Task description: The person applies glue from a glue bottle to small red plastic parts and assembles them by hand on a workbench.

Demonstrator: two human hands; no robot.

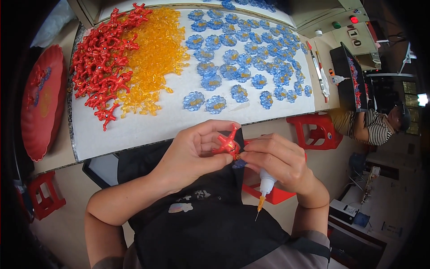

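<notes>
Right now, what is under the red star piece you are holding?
Under the red star piece, a small blue piece peeks out between the left hand and right hand. The fingers cover most of it, so how they join is hidden.

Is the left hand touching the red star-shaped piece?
Touching. The head view shows the left hand pinching the red star-shaped piece with its fingertips.

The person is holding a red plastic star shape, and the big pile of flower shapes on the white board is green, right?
Not quite. The head view shows the flat flower shapes on the white board are blue, not green. The red plastic star shape is held between the left hand and right hand.
</notes>
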